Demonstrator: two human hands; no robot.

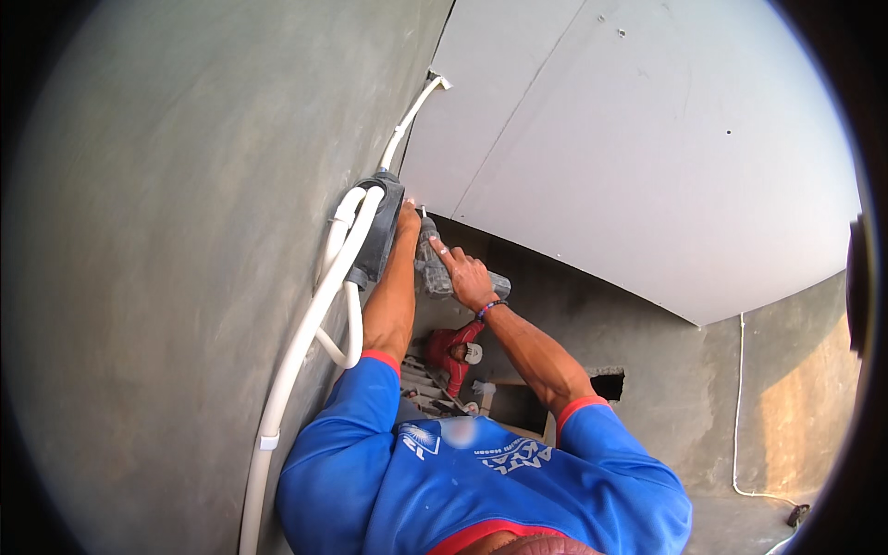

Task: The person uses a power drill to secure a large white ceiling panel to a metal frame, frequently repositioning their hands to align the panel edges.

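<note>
My right hand (470,280) is wrapped round a dusty grey-black power drill (432,270), index finger along its body. The drill points up at the near left corner of a large pale ceiling board (629,157). A small light-coloured screw or bit (424,212) shows between the drill's nose and the board. My left hand (408,218) is raised close beside the drill's tip, at the board's edge. Its fingers are mostly hidden, so I cannot tell what they grip. A dark electrical box (377,227) on the wall sits just left of that hand.
White conduit pipes (310,338) run along the grey wall (176,231) and loop beside my left arm. Below, a person in red (451,350) with a light cap stands near a ladder (418,377). A white cable (737,407) hangs on the far wall, near a square hole (608,385).
</note>
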